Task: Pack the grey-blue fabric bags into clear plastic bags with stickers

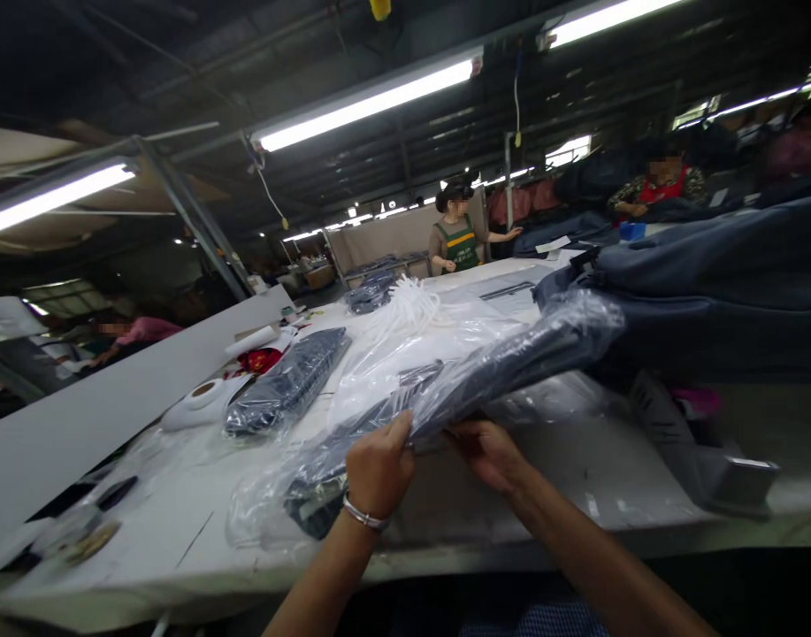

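A dark folded garment in a clear plastic bag (485, 376) is lifted off the white table (179, 531) in front of me. My left hand (377, 469), a silver bracelet on its wrist, is closed on the bag's near edge. Just to its right, my right hand (488, 451) grips the bag from underneath, fingers partly hidden by the plastic. The bag's far end rests against a tall stack of dark blue garments (710, 292) on the right.
Another bagged dark garment (289, 380) lies at left, near a white tape roll (202, 398) and a bundle of white cords (409, 305). A grey tool (703, 460) sits at right. A person in a green apron (456, 239) stands at the far end; other workers sit around.
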